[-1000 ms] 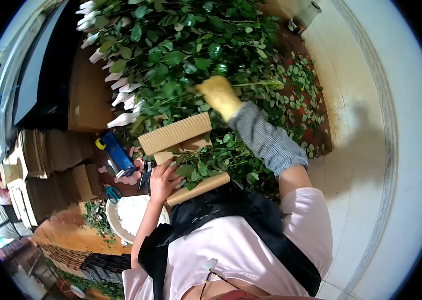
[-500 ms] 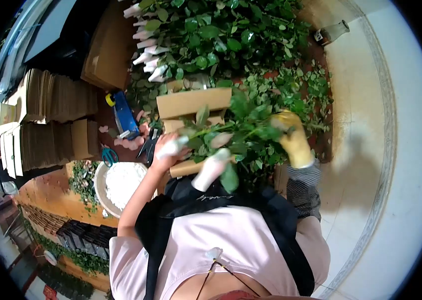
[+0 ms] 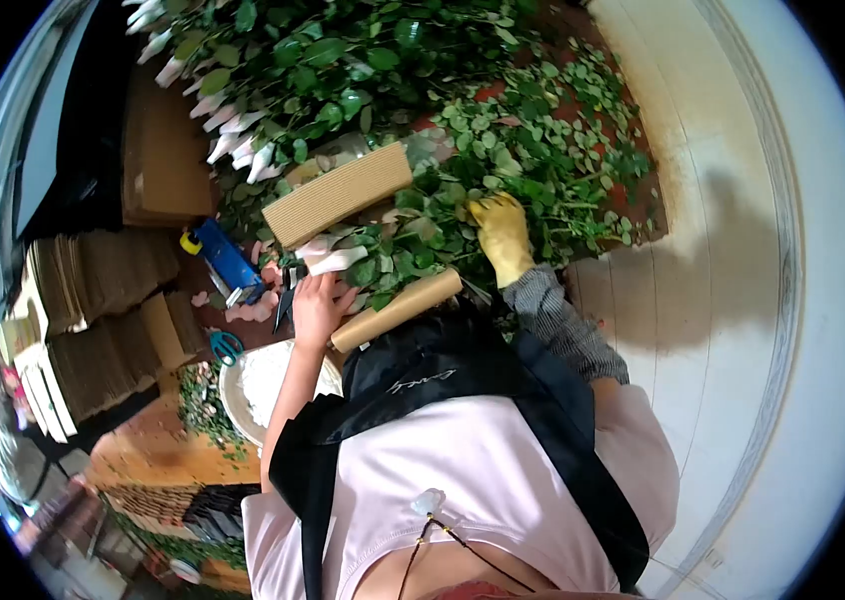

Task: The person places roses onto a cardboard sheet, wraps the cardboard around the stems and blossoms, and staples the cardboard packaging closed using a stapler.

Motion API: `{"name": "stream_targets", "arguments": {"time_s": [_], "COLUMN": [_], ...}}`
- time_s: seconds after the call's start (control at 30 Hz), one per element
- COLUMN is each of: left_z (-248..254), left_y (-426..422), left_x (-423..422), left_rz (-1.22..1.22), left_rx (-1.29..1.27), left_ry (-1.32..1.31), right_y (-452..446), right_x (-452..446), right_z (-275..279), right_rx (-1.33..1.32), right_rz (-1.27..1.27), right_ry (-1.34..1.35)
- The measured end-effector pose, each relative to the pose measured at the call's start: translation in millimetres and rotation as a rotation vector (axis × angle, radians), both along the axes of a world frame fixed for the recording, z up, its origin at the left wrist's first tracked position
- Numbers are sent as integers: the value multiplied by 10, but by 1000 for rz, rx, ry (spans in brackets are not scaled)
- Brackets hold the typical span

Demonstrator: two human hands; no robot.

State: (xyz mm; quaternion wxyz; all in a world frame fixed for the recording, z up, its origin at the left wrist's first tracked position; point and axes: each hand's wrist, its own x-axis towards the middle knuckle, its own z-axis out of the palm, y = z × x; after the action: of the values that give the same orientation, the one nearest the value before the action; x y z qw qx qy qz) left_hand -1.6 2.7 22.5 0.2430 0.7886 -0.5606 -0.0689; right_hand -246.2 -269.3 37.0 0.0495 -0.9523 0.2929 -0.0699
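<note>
Several roses lie in an open corrugated cardboard wrap, their heads in pale sleeves [image 3: 340, 261] and their leafy stems [image 3: 408, 245] pointing right. At the head end is my bare left hand [image 3: 319, 303], fingers stretched out and thumb apart, touching just below the sleeved heads. My right hand [image 3: 503, 235], in a yellow glove, curls its fingers over the stems at the far end; leaves partly hide the fingertips. One ribbed flap of the cardboard wrap [image 3: 338, 193] stands behind the roses. Its rolled front edge [image 3: 398, 310] lies close to my black apron [image 3: 423, 370].
A large pile of sleeved roses [image 3: 333, 70] lies beyond the wrap. Loose leaves [image 3: 553, 150] cover the table at right. Left are a blue tape dispenser [image 3: 228, 255], teal-handled scissors [image 3: 227, 347], a basin of white sleeves [image 3: 268, 383] and stacked cardboard [image 3: 108, 340].
The roses have gone down from above the wrap into it. My gloved right hand has moved left with the stems, and my left hand is now below the heads. The view has turned slightly.
</note>
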Motion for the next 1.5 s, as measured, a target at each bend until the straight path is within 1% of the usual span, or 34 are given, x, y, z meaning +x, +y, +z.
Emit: {"name": "stream_targets", "arguments": {"time_s": [0.03, 0.07, 0.1, 0.17, 0.2, 0.23, 0.27, 0.3, 0.33, 0.37, 0.4, 0.43, 0.47, 0.53, 0.6, 0.63, 0.7, 0.77, 0.83, 0.9, 0.97, 1.0, 1.03, 1.07, 1.1, 1.17, 1.2, 1.27, 1.3, 1.33, 1.37, 1.4, 1.43, 1.5], "left_z": [118, 236, 268, 257, 179, 243, 308, 351, 300, 23, 62, 139, 212, 314, 423, 363, 186, -48, -146, -99, -261, -282, -75, 71, 106, 99, 88, 109, 133, 119, 105, 112, 118, 105], "left_y": [-53, -82, -53, -84, -74, -134, -160, -176, -183, -73, -67, -89, -120, -167, -200, -197, -141, -80, -67, -66, -12, 6, -49, -86, -98, -85, -74, -88, -90, -70, -73, -68, -71, -68], "left_x": [3, -6, 13, 28, 53, 24, 11, 11, 6, 78, 76, 50, 15, -14, 9, 20, 14, 13, 1, -5, 41, 46, 7, -16, -29, -51, -55, -57, -67, -64, -48, -42, -43, -35], "left_rz": [-44, -55, -74, -79, -57, -43, -41, -30, -24, -69, -60, -47, -32, -3, -19, -20, 0, 43, 65, 56, 63, 71, 71, 72, 72, 91, 95, 97, 105, 94, 87, 85, 90, 115], "left_rx": [-55, -28, 45, -48, 23, 7, 49, 93, 45, 116, 127, 139, 76, 103, 110, 101, 15, -49, -68, 4, 41, 53, 65, 77, 25, -9, -7, -9, -15, -14, -23, -12, 1, 42], "left_ry": [-121, -177, -170, -252, -185, -257, -172, -92, -83, -84, -93, -102, -91, -62, -44, -60, -25, 49, 48, -50, 59, 96, 82, 68, 11, 23, 28, 55, 55, 58, 54, 62, 71, 99], "right_y": [16, -56, -82, -25, -33, -38, -34, -74, -97, -101, -65, -73, -126, -277, -484, -571, -482, -308, -139, -92, 38, 76, 108, 145, 132, 162, 163, 144, 143, 87, 3, 34, -23, -76], "right_x": [54, -20, -32, -57, -58, -59, -89, -160, -149, -213, -196, -202, -223, -304, -463, -537, -493, -397, -207, -132, -27, -19, -6, 30, 40, 166, 233, 339, 274, 208, 204, 239, 267, 272], "right_z": [111, -137, -171, -45, 14, 96, 190, 34, -39, -83, 120, 286, 413, 680, 970, 1107, 1745, 2094, 2057, 1404, 799, 522, 346, 307, 277, 599, 694, 788, 534, 104, -119, 219, 396, 693], "right_rx": [9, 27, 101, 99, 87, 81, 102, 96, 103, -5, -113, -122, -168, -203, -355, -351, -480, -365, -65, -52, 14, -34, -82, -27, -79, -34, -30, -168, -160, -31, 91, 30, 22, -35], "right_rz": [14, 11, -22, 15, 39, 69, 72, 53, 24, 12, -5, -60, -104, -144, -159, -199, -151, -79, 46, 264, 196, 180, 165, 74, 81, -19, -12, -28, -35, -78, -117, -37, -27, 26], "right_ry": [-47, -115, -103, -251, -190, -129, -16, -19, -116, -108, -99, -156, -184, -248, -219, -187, -226, -122, -99, -244, -128, -102, -78, 57, 27, 50, 60, -157, -151, 11, 164, 185, 181, -241]}}
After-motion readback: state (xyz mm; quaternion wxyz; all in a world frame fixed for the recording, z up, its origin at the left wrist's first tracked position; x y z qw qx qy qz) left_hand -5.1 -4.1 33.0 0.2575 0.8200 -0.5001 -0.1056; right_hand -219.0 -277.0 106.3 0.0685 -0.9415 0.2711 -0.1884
